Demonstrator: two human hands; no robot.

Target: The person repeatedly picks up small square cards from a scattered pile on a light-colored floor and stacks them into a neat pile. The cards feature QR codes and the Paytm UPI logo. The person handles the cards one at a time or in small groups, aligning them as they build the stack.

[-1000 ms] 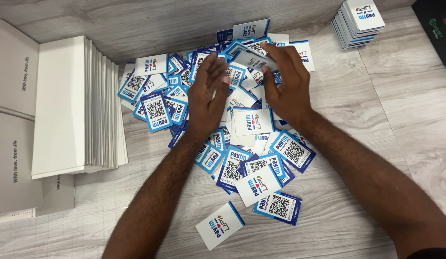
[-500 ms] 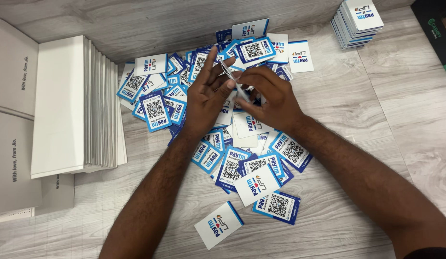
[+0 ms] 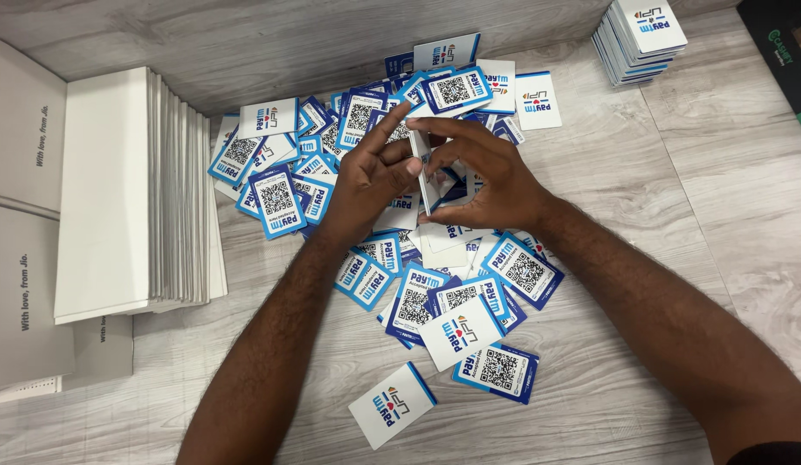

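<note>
A loose heap of small white-and-blue cards (image 3: 435, 293) with square code patterns covers the middle of the wood-grain surface. Both hands meet above the heap. My left hand (image 3: 370, 176) and my right hand (image 3: 482, 176) together pinch a thin stack of cards (image 3: 428, 168) held on edge between the fingers. The stack stands nearly upright, its faces mostly hidden by my fingers.
A row of white envelopes (image 3: 133, 185) stands on edge at the left, with flat grey boxes (image 3: 21, 215) beside it. A neat stack of cards (image 3: 641, 39) sits at the top right. A dark box (image 3: 788, 52) pokes in at the right edge. One card (image 3: 392, 405) lies alone near me.
My right hand carried a card from the far side of the heap back toward my left hand. Both hands closed together and now hold the cards upright on edge.
</note>
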